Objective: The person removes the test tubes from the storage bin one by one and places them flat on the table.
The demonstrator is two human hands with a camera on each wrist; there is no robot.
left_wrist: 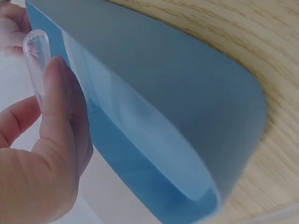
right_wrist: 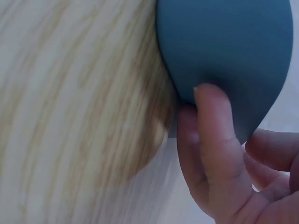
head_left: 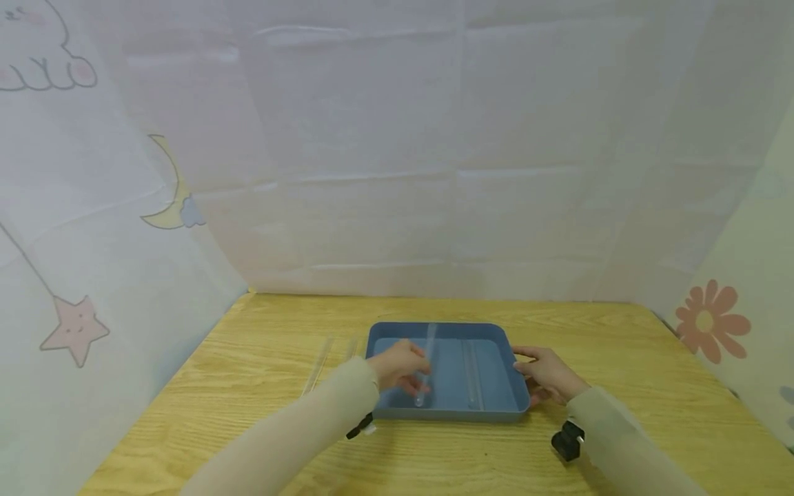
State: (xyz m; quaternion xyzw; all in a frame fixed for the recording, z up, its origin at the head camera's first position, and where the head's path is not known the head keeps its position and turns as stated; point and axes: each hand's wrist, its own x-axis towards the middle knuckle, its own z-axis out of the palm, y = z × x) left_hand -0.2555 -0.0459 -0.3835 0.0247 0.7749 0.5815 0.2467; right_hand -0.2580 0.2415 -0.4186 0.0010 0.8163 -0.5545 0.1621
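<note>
My left hand (head_left: pixel 402 366) pinches a clear test tube (head_left: pixel 429 344) between thumb and fingers, over the left half of a shallow blue tray (head_left: pixel 449 416). In the left wrist view, the tube's rounded end (left_wrist: pixel 36 51) sticks out past the fingertips. Another clear tube (head_left: pixel 473 375) lies lengthwise in the tray's right half; whether a second lies against it I cannot tell. At the tray's right end, my right hand (head_left: pixel 548 375) holds the wall, with fingers (right_wrist: pixel 217 126) against its outer face and a digit at the rim.
On the wooden table (head_left: pixel 248 386), left of the tray, lie a clear tube (head_left: pixel 318 365) and another clear piece (head_left: pixel 351 348), partly hidden by the left arm. Pale printed sheets (head_left: pixel 403 207) hang behind the table and along its sides.
</note>
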